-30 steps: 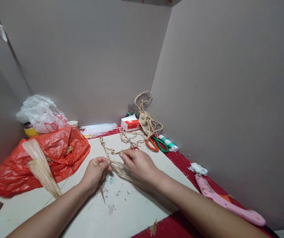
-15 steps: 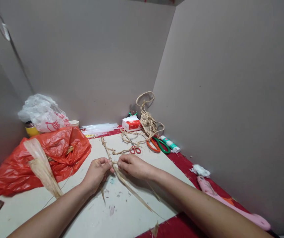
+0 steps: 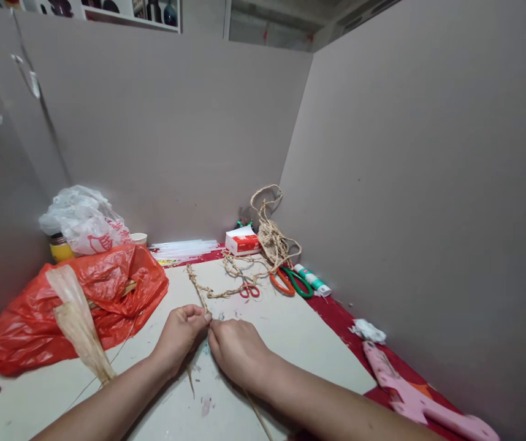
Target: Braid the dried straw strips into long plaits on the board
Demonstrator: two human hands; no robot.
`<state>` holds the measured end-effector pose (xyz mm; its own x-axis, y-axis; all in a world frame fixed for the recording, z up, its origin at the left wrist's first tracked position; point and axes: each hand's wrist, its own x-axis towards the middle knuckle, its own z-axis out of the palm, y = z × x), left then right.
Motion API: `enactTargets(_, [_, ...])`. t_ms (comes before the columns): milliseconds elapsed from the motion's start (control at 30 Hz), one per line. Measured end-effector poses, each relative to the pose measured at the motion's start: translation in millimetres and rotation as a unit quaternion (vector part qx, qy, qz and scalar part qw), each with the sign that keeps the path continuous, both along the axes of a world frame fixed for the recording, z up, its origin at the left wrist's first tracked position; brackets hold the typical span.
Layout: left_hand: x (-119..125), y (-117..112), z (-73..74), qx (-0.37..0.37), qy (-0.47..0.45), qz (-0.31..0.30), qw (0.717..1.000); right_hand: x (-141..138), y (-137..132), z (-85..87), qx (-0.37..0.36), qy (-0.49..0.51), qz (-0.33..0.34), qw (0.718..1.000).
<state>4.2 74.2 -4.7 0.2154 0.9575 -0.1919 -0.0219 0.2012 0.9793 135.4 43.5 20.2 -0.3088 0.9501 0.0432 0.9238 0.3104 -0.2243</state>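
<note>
A braided straw cord runs across the pale board toward me, its near end pinched between the thumb and fingers of my left hand. Beside those fingertips, my right hand is closed with its knuckles up, gripping the loose straw strands just below the braid. Most of what it grips is hidden beneath it. One loose straw strand comes out under my right wrist, and a short straw end hangs below my left hand. Small red-handled scissors lie beyond the hands, near the cord.
A red plastic bag with dried husk strips lies left. Behind stand a white bag, a small red-and-white box and a coil of cord. Larger scissors and a pink glue gun lie right.
My right hand has come nearer and turned knuckles-up, closing over the strands. The long loose strands have swung beneath it. My left hand keeps its pinch. The view has tilted up slightly.
</note>
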Motion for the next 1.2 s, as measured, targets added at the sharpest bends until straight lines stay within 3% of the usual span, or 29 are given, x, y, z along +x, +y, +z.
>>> enactTargets(133, [-0.7, 2.0, 0.3, -0.012, -0.022, 0.003, 1.000, 4.6, -2.8, 13.5, -0.004, 0.007, 0.039, 0.999])
enactTargets(267, [-3.7, 6.0, 3.0, -0.037, -0.074, -0.018, 0.996, 19.2, 14.4, 26.6, 0.033, 0.185, -0.039, 0.981])
enactTargets(333, [-5.3, 7.7, 5.2, -0.046, -0.094, -0.032, 0.994, 19.9, 24.9, 25.4, 0.000, 0.306, -0.052, 0.950])
enactTargets(433, [-7.2, 9.5, 6.9, -0.048, -0.103, -0.051, 0.992, 11.6, 33.4, 12.9, -0.182, 0.463, -0.030, 0.867])
enactTargets(500, [-8.2, 10.3, 6.0, -0.046, -0.098, -0.057, 0.992, 6.3, 34.5, 3.0, -0.297, 0.509, -0.013, 0.808])
enactTargets(567, [-8.8, 10.7, 4.1, -0.047, -0.093, -0.059, 0.993, 6.0, 34.7, -3.6, -0.342, 0.511, -0.002, 0.789])
enactTargets(700, [-8.0, 9.7, 2.4, -0.057, -0.081, -0.064, 0.993, 15.6, 37.8, -4.8, -0.332, 0.462, -0.002, 0.822])
enactTargets(800, [-5.9, 7.0, 6.4, -0.050, -0.052, -0.065, 0.995, 20.5, 41.4, -3.0, -0.363, 0.437, -0.011, 0.823])
enactTargets(1000, [-3.8, 3.7, 15.1, -0.022, -0.031, -0.074, 0.997, 22.8, 47.1, -6.3, -0.433, 0.461, -0.009, 0.775])
enactTargets(1200, [-6.1, 8.9, 10.1, 0.055, -0.014, -0.097, 0.994, 26.4, 49.8, -6.8, -0.476, 0.510, 0.001, 0.717])
